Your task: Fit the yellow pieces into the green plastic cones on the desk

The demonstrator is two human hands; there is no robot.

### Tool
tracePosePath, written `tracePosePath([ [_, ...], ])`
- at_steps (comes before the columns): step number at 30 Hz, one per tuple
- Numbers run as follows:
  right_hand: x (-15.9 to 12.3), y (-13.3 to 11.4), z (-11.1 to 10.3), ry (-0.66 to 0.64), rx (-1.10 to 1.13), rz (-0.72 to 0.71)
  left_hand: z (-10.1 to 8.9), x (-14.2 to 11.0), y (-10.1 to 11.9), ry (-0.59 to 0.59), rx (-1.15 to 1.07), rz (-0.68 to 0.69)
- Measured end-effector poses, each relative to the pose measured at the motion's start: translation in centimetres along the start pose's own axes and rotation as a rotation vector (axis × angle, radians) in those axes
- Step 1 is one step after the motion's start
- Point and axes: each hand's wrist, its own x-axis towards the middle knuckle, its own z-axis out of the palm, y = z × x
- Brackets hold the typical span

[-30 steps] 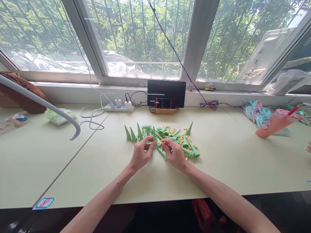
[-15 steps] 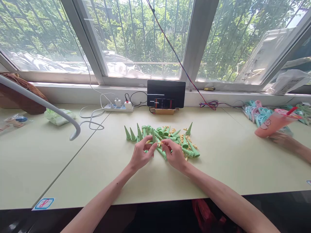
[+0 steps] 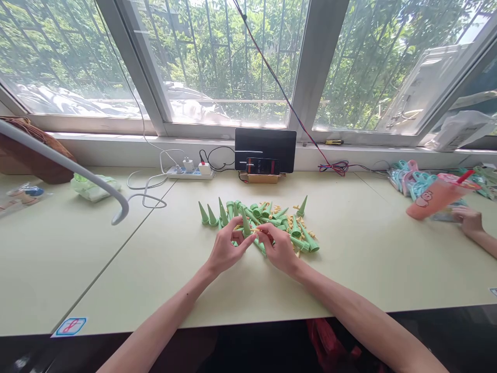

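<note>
My left hand (image 3: 229, 243) is closed around a green plastic cone (image 3: 246, 224), which points upward. Against its right side, my right hand (image 3: 277, 247) pinches a small yellow plastic piece (image 3: 255, 230) between thumb and fingers. The two hands nearly touch, and the left thumb reaches toward the yellow piece. Behind and beside them lies a pile of green cones (image 3: 267, 211), mixed with small yellow pieces (image 3: 306, 228). Several cones (image 3: 203, 213) stand upright at the pile's left end. The hands hide part of the pile.
A phone (image 3: 260, 166) leans before a black tablet (image 3: 281, 147) at the back. On the left are a power strip (image 3: 190, 173) and a white curved lamp arm (image 3: 116, 199). At right, another person's hand (image 3: 469, 220) rests near a tilted pink drink cup (image 3: 430, 199).
My left thumb has shifted right toward the yellow piece, and the held cone has tilted slightly. The other person's hand has moved right, away from the cup.
</note>
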Motion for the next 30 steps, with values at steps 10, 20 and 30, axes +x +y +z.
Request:
tracePosePath([
  [10, -0.08, 0.09, -0.03, -0.012, 0.016, 0.013, 0.09, -0.04, -0.11, 0.031, 0.030, 0.027],
  [20, -0.19, 0.20, 0.06, -0.024, 0.009, 0.027, 0.04, -0.09, -0.06, 0.044, 0.050, 0.051],
  [30, -0.22, 0.03, 0.00, -0.025, 0.016, 0.031, 0.07, -0.05, 0.17, 0.058, 0.058, 0.072],
])
